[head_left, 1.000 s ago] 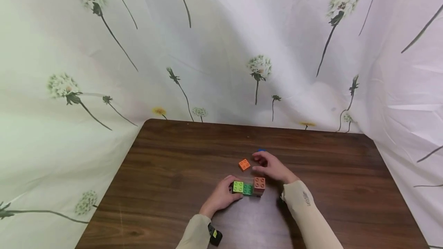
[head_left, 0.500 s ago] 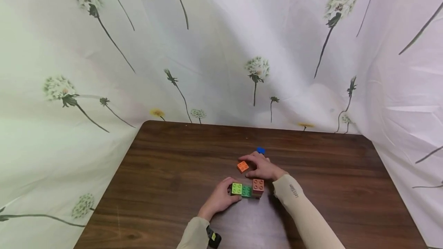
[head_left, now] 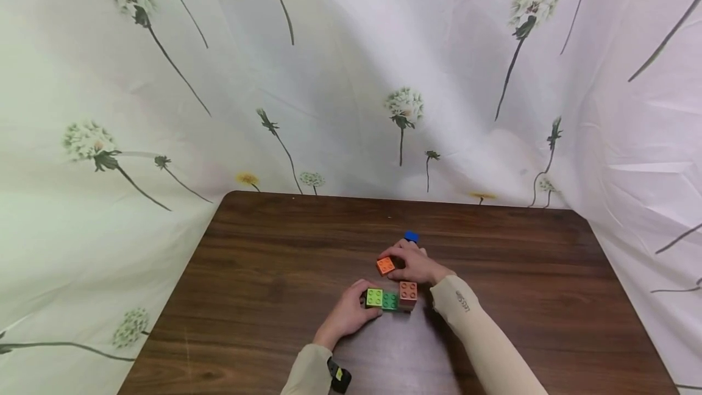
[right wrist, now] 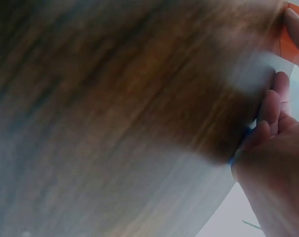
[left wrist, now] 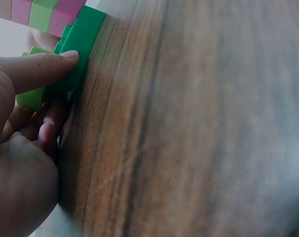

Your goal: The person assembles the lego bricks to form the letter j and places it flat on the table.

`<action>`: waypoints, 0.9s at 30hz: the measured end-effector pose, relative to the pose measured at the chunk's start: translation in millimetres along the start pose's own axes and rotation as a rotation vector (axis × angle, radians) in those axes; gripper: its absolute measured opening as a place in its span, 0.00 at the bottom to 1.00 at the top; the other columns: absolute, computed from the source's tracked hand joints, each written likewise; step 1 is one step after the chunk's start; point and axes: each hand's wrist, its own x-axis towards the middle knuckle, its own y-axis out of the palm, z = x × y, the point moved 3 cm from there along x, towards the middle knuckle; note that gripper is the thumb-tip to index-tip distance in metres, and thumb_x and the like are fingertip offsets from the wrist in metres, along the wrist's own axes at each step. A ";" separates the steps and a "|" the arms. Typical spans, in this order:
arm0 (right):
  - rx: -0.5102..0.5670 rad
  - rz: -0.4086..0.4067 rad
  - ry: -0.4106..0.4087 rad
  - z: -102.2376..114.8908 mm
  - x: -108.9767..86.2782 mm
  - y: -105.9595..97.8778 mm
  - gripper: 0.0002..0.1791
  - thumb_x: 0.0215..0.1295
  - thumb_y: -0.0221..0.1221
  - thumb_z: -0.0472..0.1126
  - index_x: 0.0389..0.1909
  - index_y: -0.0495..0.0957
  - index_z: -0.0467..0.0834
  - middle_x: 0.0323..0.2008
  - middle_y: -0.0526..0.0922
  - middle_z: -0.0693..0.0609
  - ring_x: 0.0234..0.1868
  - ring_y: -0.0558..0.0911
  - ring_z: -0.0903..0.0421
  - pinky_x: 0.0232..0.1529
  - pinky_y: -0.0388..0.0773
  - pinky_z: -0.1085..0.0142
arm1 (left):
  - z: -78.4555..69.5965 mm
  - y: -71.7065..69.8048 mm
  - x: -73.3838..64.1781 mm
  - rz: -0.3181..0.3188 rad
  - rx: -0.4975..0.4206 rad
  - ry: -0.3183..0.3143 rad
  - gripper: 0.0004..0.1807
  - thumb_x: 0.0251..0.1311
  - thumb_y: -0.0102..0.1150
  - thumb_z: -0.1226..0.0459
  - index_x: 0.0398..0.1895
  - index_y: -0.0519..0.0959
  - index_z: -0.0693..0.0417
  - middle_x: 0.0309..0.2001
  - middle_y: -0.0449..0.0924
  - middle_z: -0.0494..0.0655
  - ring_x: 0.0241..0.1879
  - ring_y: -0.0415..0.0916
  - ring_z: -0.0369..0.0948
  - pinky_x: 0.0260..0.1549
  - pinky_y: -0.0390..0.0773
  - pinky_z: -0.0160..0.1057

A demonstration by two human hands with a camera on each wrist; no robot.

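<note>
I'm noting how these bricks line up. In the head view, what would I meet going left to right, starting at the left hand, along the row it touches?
Left hand → lime brick → dark green brick → brown brick.

Printed in small dark lettering (head_left: 462,301) on the cream fabric sleeve (head_left: 490,343) of the right arm, close to the cuff: apparently "LetsSlim". Runs roughly lengthwise along the forearm, steeply slanted in the head view. Too small and soft for certainty about each letter. Likewise too small for reading: any mark on the yellow-green patch (head_left: 339,375) of the black wrist-worn device (head_left: 342,383) by the left cuff.
</note>
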 end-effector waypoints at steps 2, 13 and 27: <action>0.007 0.000 0.003 -0.3 -0.8 0.3 0.23 0.61 0.64 0.47 0.58 0.75 0.56 0.53 0.71 0.51 0.55 0.68 0.51 0.53 0.61 0.50 | -0.2 0.4 -0.4 -0.002 0.006 0.003 0.18 0.54 0.69 0.61 0.48 0.77 0.46 0.47 0.75 0.40 0.47 0.72 0.39 0.47 0.74 0.46; 0.015 -0.037 0.016 -2.8 -1.8 0.8 0.22 0.59 0.66 0.45 0.56 0.77 0.53 0.54 0.72 0.49 0.57 0.68 0.49 0.56 0.62 0.46 | -0.6 0.8 -1.3 -0.006 0.019 0.020 0.18 0.54 0.69 0.62 0.48 0.77 0.48 0.46 0.75 0.41 0.46 0.73 0.39 0.47 0.75 0.45; 0.028 -0.038 0.039 -3.3 -2.9 -0.1 0.20 0.56 0.68 0.47 0.51 0.79 0.52 0.54 0.74 0.51 0.54 0.67 0.52 0.53 0.61 0.52 | -1.3 0.2 -1.3 -0.009 -0.006 -0.014 0.18 0.55 0.68 0.62 0.50 0.77 0.47 0.49 0.75 0.42 0.50 0.73 0.42 0.51 0.73 0.52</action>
